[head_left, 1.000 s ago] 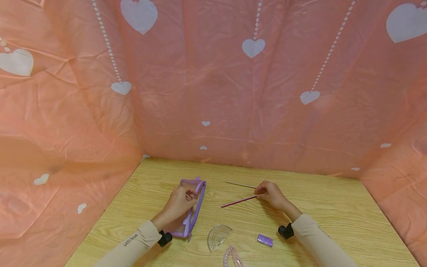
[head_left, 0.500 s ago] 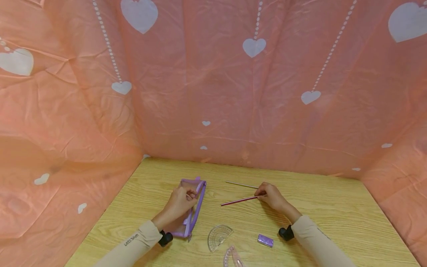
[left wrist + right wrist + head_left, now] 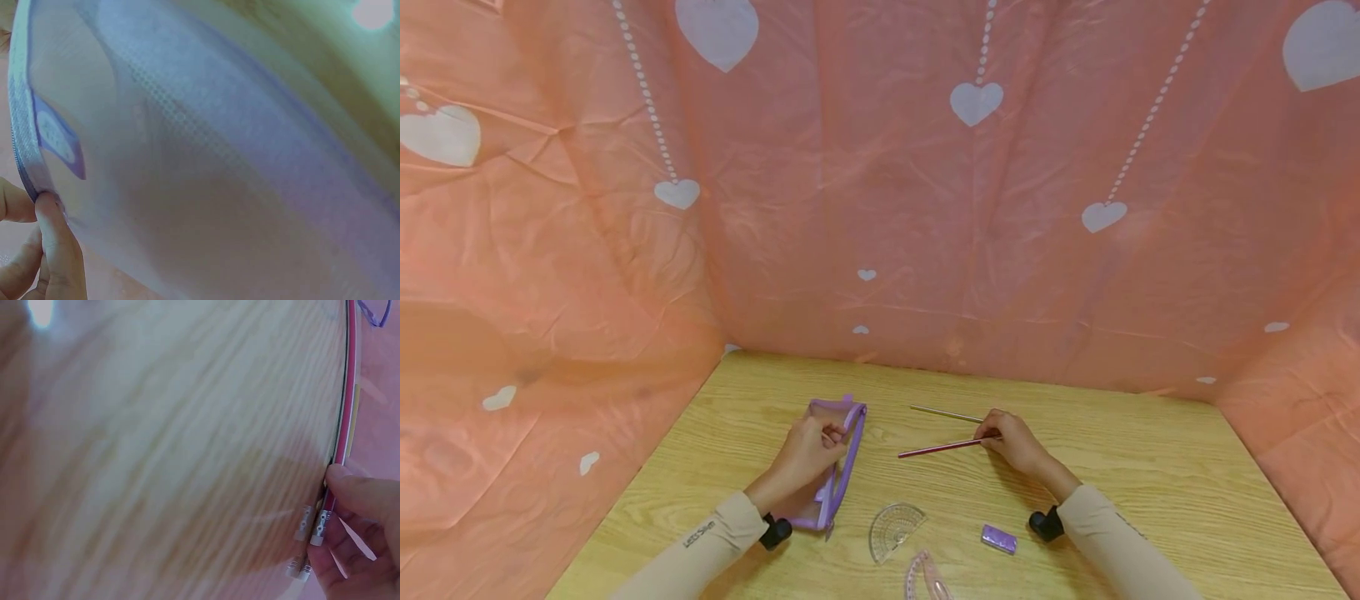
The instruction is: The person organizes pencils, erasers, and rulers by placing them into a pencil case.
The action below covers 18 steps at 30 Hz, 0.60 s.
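Observation:
On the left of the table, my left hand (image 3: 811,450) pinches the zippered edge of a purple see-through mesh pencil case (image 3: 837,479). The left wrist view shows thumb and fingertips (image 3: 53,219) on that edge, beside a small purple tag (image 3: 59,134). The case's mouth gapes toward the right. My right hand (image 3: 1017,440) pinches a red pencil (image 3: 936,450) near its eraser end, with the other end pointing left toward the case. A gold-coloured pencil (image 3: 946,413) runs into the same hand; in the right wrist view pencils with metal-banded erasers (image 3: 322,525) lie close together at the fingers.
A clear protractor (image 3: 895,529) lies on the wooden table (image 3: 1112,467) between the arms. Nearer the front are a pink drawing compass-like piece with a scale (image 3: 928,575) and a purple eraser-like block (image 3: 999,539). A pink heart-print sheet (image 3: 880,208) encloses the table.
The red pencil's left end has swung slightly away from me, toward the gold pencil. Both hands keep their grips, and the head view has shifted a little.

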Tool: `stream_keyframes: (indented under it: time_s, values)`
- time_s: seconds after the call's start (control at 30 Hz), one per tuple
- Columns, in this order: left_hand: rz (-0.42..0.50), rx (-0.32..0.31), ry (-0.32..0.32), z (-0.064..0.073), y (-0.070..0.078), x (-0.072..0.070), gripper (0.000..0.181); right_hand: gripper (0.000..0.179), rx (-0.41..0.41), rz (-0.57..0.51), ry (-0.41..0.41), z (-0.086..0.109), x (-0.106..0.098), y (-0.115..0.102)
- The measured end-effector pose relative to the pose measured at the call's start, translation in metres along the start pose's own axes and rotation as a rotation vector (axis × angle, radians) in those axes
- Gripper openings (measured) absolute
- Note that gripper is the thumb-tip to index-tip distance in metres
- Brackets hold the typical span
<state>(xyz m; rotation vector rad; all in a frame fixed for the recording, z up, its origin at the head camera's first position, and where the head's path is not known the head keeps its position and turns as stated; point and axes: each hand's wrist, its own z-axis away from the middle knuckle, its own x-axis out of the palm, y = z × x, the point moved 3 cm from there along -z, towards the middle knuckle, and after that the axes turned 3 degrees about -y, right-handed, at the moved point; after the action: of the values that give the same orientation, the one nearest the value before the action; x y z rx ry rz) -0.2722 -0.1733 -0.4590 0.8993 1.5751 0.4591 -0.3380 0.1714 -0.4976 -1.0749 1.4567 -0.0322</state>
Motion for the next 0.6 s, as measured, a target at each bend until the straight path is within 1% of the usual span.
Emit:
stream_keyframes:
  time_s: [0.5,0.6]
  values:
    - [-0.001,-0.002,0.001,0.0004,-0.0029,0.0018,0.012,0.012,-0.026,0.026,0.011,-0.0007,0.0003,-0.0021]
    - [-0.002,-0.005,-0.001,0.0006,-0.0023,0.0014,0.011,0.006,-0.018,0.019,0.000,-0.0005,0.0001,-0.0029]
